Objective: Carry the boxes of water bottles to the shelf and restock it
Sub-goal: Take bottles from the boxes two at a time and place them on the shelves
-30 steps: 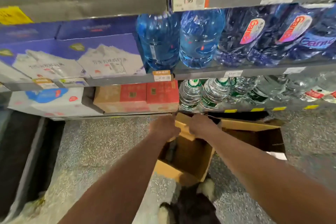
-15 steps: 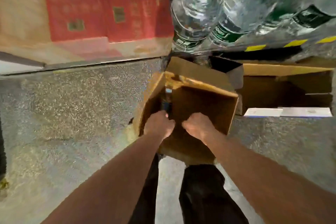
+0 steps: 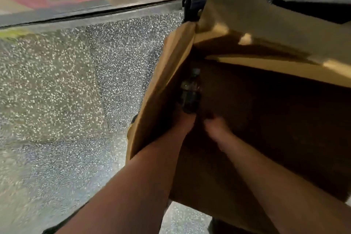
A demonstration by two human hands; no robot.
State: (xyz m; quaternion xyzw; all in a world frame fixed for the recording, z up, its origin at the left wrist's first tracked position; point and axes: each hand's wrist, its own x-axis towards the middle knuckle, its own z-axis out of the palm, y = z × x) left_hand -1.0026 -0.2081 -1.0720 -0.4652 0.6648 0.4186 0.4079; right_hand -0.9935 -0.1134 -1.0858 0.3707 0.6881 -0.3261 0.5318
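1 water bottle (image 3: pixel 190 93) lay inside the open cardboard box (image 3: pixel 167 81), close against its left wall. Its long axis ran away from the person, pale cap end pointing toward the shelf base (image 3: pixel 95 13). Both forearms reached down into the box side by side. The left hand (image 3: pixel 185 122) met the bottle's near end, and the right hand (image 3: pixel 215 129) sat just beside it. Blur and shadow hid the fingers, so neither grip could be told. Speckled floor (image 3: pixel 76 91) lay left of the box.
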